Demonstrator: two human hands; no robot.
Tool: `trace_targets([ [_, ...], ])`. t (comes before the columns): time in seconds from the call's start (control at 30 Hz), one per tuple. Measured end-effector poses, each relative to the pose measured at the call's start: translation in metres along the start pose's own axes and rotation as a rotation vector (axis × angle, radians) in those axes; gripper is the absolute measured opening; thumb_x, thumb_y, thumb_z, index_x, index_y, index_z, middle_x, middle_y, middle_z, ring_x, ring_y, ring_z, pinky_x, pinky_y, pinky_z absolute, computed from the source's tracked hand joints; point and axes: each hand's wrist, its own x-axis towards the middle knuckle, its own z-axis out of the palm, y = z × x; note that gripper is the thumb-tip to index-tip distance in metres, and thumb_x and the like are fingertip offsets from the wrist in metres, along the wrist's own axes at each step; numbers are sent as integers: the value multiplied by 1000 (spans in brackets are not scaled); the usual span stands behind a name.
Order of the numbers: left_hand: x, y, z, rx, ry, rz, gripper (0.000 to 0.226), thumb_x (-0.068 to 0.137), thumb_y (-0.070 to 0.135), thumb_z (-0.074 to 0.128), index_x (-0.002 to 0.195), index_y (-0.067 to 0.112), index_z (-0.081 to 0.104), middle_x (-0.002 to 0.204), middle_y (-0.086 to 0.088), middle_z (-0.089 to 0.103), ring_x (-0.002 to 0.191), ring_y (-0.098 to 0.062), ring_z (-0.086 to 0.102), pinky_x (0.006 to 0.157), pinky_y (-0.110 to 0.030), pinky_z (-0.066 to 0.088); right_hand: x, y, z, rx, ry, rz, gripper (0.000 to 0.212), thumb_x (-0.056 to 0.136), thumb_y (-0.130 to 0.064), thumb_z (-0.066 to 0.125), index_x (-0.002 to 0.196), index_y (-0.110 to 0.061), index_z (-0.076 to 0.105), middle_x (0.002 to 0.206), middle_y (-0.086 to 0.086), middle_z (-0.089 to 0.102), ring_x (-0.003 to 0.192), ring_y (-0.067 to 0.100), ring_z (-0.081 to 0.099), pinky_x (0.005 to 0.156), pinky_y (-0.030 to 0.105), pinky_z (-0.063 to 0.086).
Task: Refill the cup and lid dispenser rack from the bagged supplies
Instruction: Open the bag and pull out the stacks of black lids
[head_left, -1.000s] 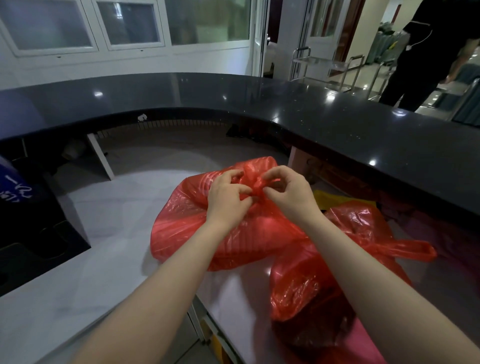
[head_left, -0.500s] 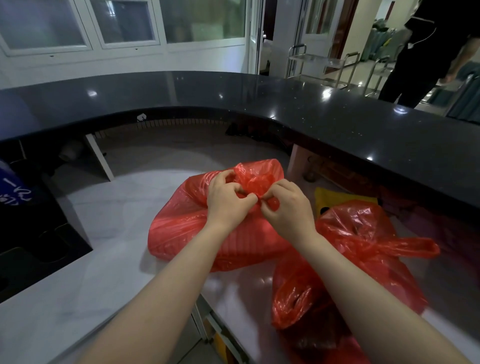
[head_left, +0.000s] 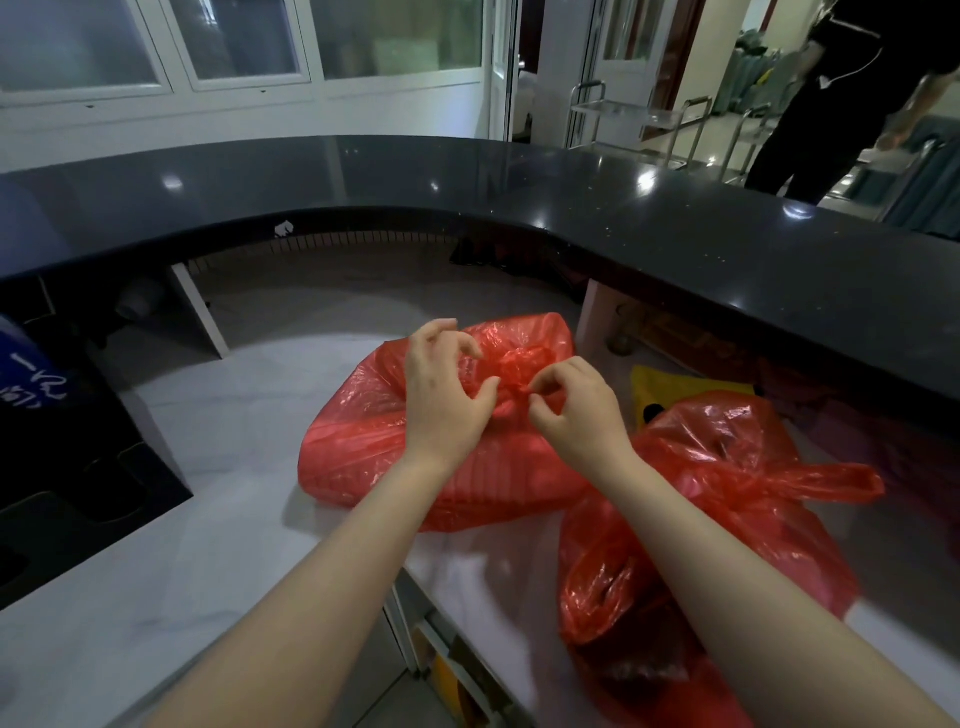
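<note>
A tied red plastic bag (head_left: 374, 441) lies on the white lower counter (head_left: 156, 571) in front of me. Its knot (head_left: 519, 361) sits on top, between my two hands. My left hand (head_left: 441, 400) rests on the bag left of the knot, thumb and forefinger curled in on the plastic beside it and the other fingers raised. My right hand (head_left: 579, 415) pinches the knot's right side with its fingertips. A second tied red bag (head_left: 727, 467) lies to the right, near my right forearm. What the bags hold is hidden.
A raised black curved counter (head_left: 675, 249) wraps round the back and right. At the left edge sits a black unit with round openings (head_left: 78, 467). A yellow item (head_left: 675, 384) lies behind the second bag. A person in black (head_left: 857, 93) stands beyond, by metal trolleys (head_left: 639, 114).
Both hands stay at the knot. My left fingers have lifted and spread, and my right hand has shifted slightly right. The view has tilted down a little.
</note>
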Motion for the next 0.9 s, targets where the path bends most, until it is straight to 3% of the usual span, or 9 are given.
trace_targets([
  [0.13,-3,1,-2,211,-170,114,12,72,26,79,81,29,73,137,-3,48,140,-28,23,114,-56,15,3,-4,0,28,2,26,4,80,-15,70,83,-18,69,86,-8,52,81,11,55,71,21,38],
  [0.3,4,6,1,361,-224,147,4,75,30,76,76,27,73,141,-2,46,144,-28,15,116,-53,-2,1,-4,-2,60,-55,25,10,82,-9,69,89,-16,70,93,1,52,92,18,53,81,27,41],
  [0.4,10,6,0,405,-311,199,7,75,30,75,72,25,70,140,1,45,146,-26,10,114,-52,-10,0,0,-5,38,-139,16,11,85,-6,65,93,-14,68,97,3,48,100,22,45,86,25,32],
  [0.5,14,1,-4,398,-408,246,8,75,32,76,72,28,70,138,5,46,146,-24,6,113,-52,-13,-1,4,-11,38,-250,3,12,87,-8,63,92,-19,65,98,2,43,103,21,39,86,22,26],
  [0.6,17,-7,-13,335,-411,160,11,75,35,75,68,32,67,137,7,47,145,-23,7,114,-54,-10,-1,11,-15,-14,-268,0,13,87,-8,62,93,-18,66,99,2,42,104,21,39,87,21,25],
  [0.73,16,-13,-18,288,-351,60,19,77,32,75,65,32,59,134,3,50,144,-23,12,114,-57,4,-5,22,-22,-73,-192,35,17,88,-4,58,89,-19,66,97,0,44,99,20,43,90,34,40],
  [0.83,9,-5,-13,236,-306,54,21,76,32,76,64,32,59,133,2,50,144,-23,14,114,-57,7,-10,13,-18,-51,-101,-48,9,82,-16,66,90,-21,64,95,-4,49,95,18,49,87,36,44],
  [0.9,5,-1,-11,189,-285,46,21,76,30,76,64,32,59,133,1,50,144,-22,14,115,-55,6,-11,3,-10,-69,-71,-61,23,79,-32,71,95,-19,62,95,-7,50,93,16,49,83,31,43],
])
